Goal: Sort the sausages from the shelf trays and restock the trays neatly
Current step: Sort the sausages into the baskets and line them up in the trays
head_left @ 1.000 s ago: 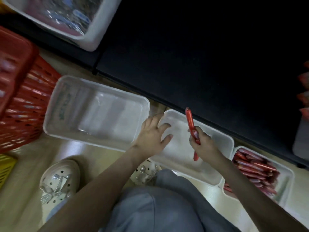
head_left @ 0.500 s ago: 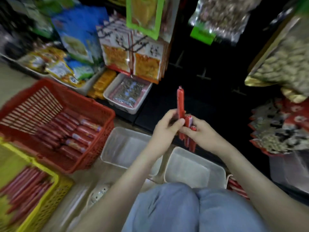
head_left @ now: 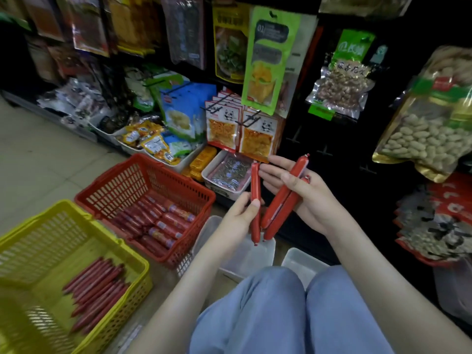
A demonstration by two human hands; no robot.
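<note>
So, biggest thing first: the dark shelf [head_left: 332, 139] fills the top of the frame, hung with snack packs [head_left: 270, 60]. Lower left, on the floor [head_left: 38, 162], sits a yellow basket [head_left: 127, 302] with a pile of thin sausages [head_left: 99, 290] in it. Right beside it, a bit further up, is a red basket [head_left: 122, 185] holding fatter labelled sausages [head_left: 163, 221].

Two white trays [head_left: 245, 259] lie side by side at bottom centre, just above the person's knees [head_left: 293, 315] in blue trousers. Mid-frame, over the trays, the left hand [head_left: 240, 215] pinches a single sausage [head_left: 255, 185] upright between thumb and fingers. Just right of it the right hand [head_left: 306, 198] is palm up with two sausages [head_left: 283, 198] lying across it. Its thumb is clamped over them and they tilt up to the right. The lower ends of all three sit close together, can't tell if they touch.
</note>
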